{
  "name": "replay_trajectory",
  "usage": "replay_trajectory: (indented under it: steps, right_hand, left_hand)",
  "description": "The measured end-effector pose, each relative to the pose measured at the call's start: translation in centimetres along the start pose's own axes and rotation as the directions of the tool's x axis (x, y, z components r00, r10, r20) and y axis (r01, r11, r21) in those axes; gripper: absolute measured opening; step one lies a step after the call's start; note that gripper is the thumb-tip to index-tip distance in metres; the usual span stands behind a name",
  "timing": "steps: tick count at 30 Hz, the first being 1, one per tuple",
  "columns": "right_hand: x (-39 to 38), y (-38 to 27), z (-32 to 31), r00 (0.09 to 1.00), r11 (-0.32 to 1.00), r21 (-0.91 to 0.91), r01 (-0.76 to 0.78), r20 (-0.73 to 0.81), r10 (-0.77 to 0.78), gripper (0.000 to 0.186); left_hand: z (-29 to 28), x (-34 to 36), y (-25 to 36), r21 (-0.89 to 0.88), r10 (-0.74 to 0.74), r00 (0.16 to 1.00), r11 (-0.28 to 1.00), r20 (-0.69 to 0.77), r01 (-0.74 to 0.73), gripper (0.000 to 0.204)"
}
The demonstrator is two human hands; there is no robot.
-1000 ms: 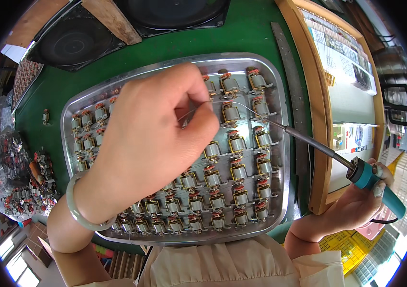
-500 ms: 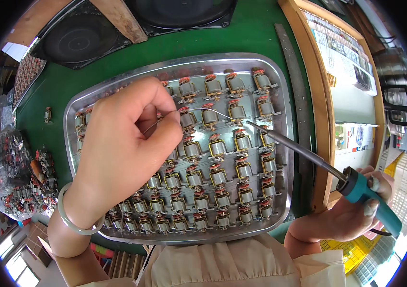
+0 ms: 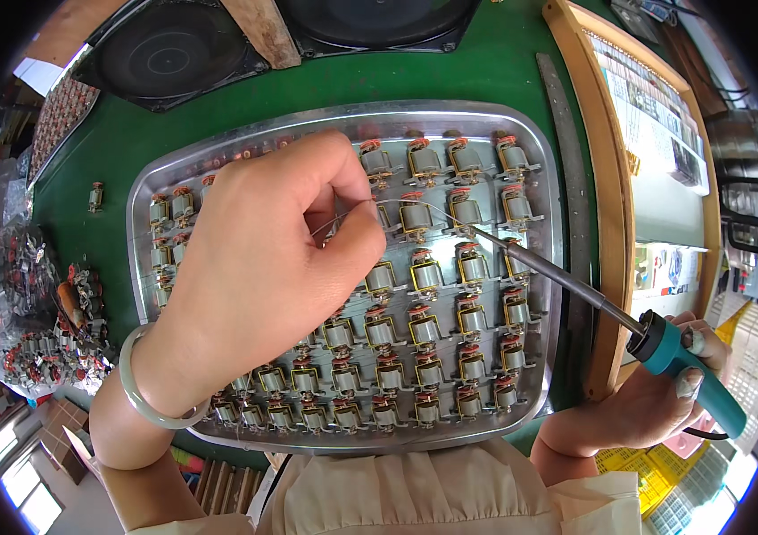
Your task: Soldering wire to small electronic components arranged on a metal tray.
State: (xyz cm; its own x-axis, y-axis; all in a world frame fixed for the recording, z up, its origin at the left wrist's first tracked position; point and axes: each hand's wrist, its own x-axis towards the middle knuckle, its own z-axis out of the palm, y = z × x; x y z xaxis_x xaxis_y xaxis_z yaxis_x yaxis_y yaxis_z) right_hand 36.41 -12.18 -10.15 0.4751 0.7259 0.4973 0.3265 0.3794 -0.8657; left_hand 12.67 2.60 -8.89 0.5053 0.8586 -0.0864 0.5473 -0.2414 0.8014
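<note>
My left hand (image 3: 294,245) is closed in a pinch over the metal tray (image 3: 556,267), holding a thin silvery solder wire (image 3: 425,204). The wire arcs rightward from the fingertips. My right hand (image 3: 660,406) grips a soldering iron (image 3: 566,283) by its teal handle. Its long metal shaft points left over the tray, and the tip meets the wire's far end at the lower edge of a small coil part (image 3: 465,209). Several rows of such parts, with silvery bodies, yellowish edges and red tops, stand in the tray. My left hand covers some of them.
A single part (image 3: 95,197) stands on the green table (image 3: 343,85) left of the tray. Farther left lies a plastic bag (image 3: 9,285) with piled parts. Black speakers (image 3: 174,61) sit at the back. A metal strip (image 3: 566,143) and wooden frame (image 3: 599,339) flank the right side.
My left hand and the wire have shifted right, and the wire's end now reaches the iron's tip. The tray appears slightly farther right in view. Both grips are unchanged.
</note>
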Motion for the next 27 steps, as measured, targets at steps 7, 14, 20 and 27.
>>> replay_trajectory:
  steps: [7, 14, 20, 27]
  right_hand:
    - [-0.1, 0.1, 0.3, 0.998, 0.994, -0.105, 0.031, -0.043, -0.035, 0.032]
    - [-0.1, -0.2, 0.3, 0.993, 0.996, -0.09, -0.026, -0.116, 0.016, 0.035]
    - [-0.1, -0.2, 0.8, 0.987, 0.989, -0.149, -0.006, -0.16, -0.019, 0.035]
    - [-0.1, 0.0, 0.4, 0.996, 0.993, -0.112, 0.026, -0.087, -0.036, 0.035]
  left_hand:
    - [0.0, 0.0, 0.2, -0.003, -0.006, 1.0, 1.0, 0.007, 0.006, 0.009]
    - [-0.4, -0.1, 0.0, 0.005, 0.003, 1.0, 1.0, -0.03, -0.003, 0.008]
    - [0.1, 0.1, -0.2, -0.009, 0.018, 1.0, 1.0, -0.003, -0.018, 0.008]
    - [0.3, 0.1, -0.2, -0.009, 0.031, 0.999, 0.999, 0.012, -0.031, 0.008]
